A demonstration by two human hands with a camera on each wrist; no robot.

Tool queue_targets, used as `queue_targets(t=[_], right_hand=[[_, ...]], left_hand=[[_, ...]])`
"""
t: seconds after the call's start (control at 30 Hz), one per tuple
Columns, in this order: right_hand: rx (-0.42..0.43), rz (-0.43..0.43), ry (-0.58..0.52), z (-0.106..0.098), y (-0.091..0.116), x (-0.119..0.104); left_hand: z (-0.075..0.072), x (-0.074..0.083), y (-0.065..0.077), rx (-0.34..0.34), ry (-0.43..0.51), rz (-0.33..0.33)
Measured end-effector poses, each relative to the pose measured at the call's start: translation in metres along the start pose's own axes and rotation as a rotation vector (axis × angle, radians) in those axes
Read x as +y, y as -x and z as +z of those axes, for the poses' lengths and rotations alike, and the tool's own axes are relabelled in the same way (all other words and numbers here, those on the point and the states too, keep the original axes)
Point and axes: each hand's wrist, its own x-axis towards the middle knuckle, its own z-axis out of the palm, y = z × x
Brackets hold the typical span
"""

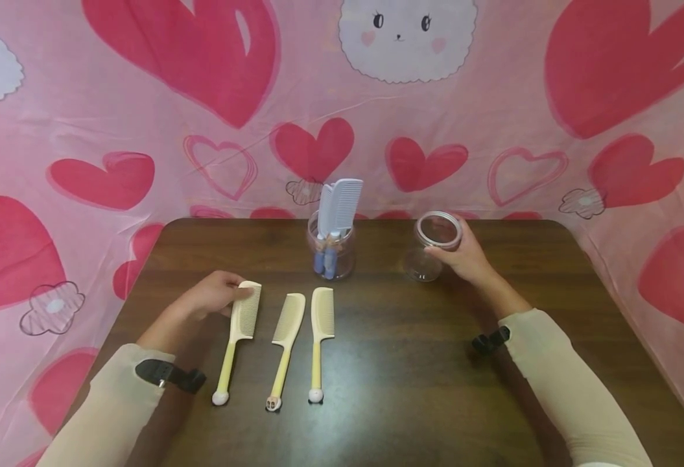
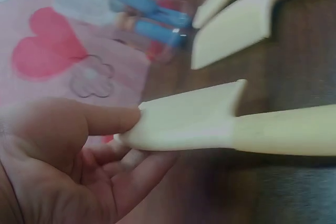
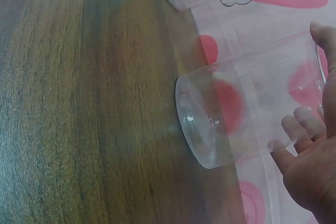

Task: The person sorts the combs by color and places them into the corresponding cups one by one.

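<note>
My left hand [image 1: 216,292] pinches the toothed end of a pale yellow comb [image 1: 241,318] between thumb and fingers. The comb's yellow handle points toward me and ends in a white knob. To its right lie a second yellow comb [image 1: 289,318], with a small face on its handle end, and a third yellow comb [image 1: 323,314]. At the back right, my right hand [image 1: 467,256] grips a clear jar [image 3: 252,103] around its upper part, thumb near the rim. The jar's mouth faces up, and its base is at the tabletop. Nothing shows inside it.
Behind the combs stands another clear jar [image 1: 347,263] with white combs [image 1: 347,204] that have blue handles [image 1: 330,259]. The brown table [image 1: 400,389] reaches back to a pink hanging cloth [image 1: 306,52] printed with hearts.
</note>
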Motion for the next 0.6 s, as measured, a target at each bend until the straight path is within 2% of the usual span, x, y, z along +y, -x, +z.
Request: queue_targets(t=[0.13, 0.23, 0.4, 0.6], right_hand=[[-0.011, -0.023, -0.035, 0.002, 0.003, -0.006], [-0.016, -0.032, -0.053, 0.004, 0.006, -0.016], [-0.02, -0.027, -0.044, 0.005, 0.01, -0.028], [-0.017, -0.025, -0.05, 0.004, 0.01, -0.029]], left_hand=[[-0.011, 0.008, 0.011, -0.033, 0.037, 0.043], [-0.019, 0.014, 0.019, -0.025, 0.056, 0.087], [-0.029, 0.025, 0.032, 0.036, 0.125, 0.164], [-0.026, 0.039, 0.04, 0.135, 0.264, 0.317]])
